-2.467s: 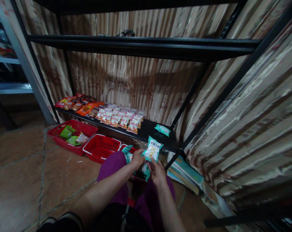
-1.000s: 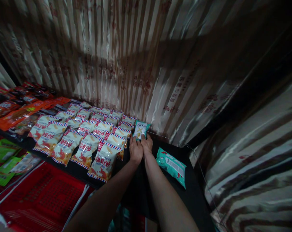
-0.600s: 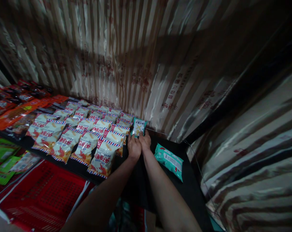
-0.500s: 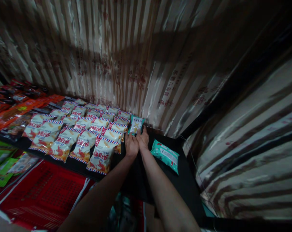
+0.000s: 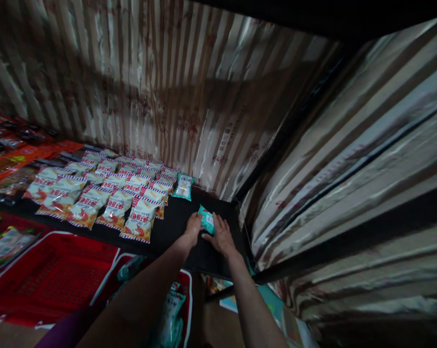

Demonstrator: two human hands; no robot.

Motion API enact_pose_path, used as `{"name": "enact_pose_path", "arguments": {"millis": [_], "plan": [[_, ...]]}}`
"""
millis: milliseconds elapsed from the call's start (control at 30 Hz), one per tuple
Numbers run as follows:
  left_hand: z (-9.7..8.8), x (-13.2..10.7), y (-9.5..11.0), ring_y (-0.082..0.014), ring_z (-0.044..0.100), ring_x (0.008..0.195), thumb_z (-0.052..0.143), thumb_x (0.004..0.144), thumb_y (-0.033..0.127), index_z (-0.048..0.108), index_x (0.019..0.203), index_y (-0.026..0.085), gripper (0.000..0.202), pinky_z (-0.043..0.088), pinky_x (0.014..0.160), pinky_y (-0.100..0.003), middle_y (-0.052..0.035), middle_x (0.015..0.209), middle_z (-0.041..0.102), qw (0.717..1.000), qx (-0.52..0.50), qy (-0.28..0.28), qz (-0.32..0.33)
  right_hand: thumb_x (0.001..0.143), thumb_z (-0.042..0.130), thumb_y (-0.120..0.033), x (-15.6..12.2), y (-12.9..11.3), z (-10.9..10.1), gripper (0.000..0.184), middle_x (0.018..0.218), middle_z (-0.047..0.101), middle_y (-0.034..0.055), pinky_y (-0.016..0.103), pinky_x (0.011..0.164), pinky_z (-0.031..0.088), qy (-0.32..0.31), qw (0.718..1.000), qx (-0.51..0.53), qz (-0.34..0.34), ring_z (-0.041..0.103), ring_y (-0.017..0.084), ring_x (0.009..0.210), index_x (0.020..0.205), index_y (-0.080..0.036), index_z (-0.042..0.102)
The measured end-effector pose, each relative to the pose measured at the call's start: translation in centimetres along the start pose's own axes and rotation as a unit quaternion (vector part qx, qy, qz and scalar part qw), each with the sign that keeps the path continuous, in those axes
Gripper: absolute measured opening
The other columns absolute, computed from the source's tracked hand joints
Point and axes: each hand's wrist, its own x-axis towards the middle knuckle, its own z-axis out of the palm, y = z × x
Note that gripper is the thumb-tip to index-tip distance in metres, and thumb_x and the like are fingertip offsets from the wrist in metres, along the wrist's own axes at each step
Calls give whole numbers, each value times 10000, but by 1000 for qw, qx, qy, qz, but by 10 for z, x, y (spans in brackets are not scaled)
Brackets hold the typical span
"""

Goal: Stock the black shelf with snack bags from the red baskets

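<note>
The left hand curls its grip at the left edge of a glossy teal plastic pillow-shaped packet at the flat black shelf; how firmly, I cannot tell. The right hand spreads its grip loosely along the packet's right side. Crinkled white-and-orange plastic bags sit leftward.

At about eight o'clock, low at the edge, is a rounded patch of plain, deep purple cloth clothing, blurred and dim. The bare left forearm, toward seven o'clock, and the bare right forearm, toward five, narrow smoothly to an ungloved left hand and an ungloved right hand.
</note>
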Motion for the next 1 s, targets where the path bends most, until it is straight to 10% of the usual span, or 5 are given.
{"name": "enact_pose_path", "arguments": {"millis": [200,533,633,833,1000], "plan": [[-39,-74,25,-172,626,851,599,748,234,614,1032,140,299,496,728,-279,-99,973,670,999,-42,18,27,779,566,-227,-65,-62,-18,615,1282,535,171,407,1009,383,103,994,11,-20,477,272,1189,1357,-99,400],[-110,-194,89,-94,507,631,673,656,398,646,810,144,298,392,616,-207,16,685,591,984,-85,17,156,787,576,-501,-205,-169,-91,634,1146,624,116,464,974,388,246,956,156,-28,508,272,1099,1325,-187,458],[-131,-228,105,-90,487,623,678,643,397,650,770,148,281,376,611,-202,35,660,573,979,-82,-2,185,759,596,-520,-232,-187,-107,620,1124,638,100,427,938,435,216,913,343,39,561,242,1046,1281,-197,505],[-158,-288,124,-75,422,551,696,627,435,624,676,144,304,320,548,-196,55,565,507,975,-54,-42,214,646,717,-497,-279,-233,-112,641,1125,657,59,323,743,537,43,741,664,90,646,185,860,1199,-214,561],[-169,-307,127,-68,371,489,686,621,544,577,626,153,406,268,482,-200,59,509,437,972,-43,-47,226,682,720,-435,-303,-251,-100,562,1200,633,65,327,816,525,83,740,666,54,632,203,971,1180,-209,589]]}}
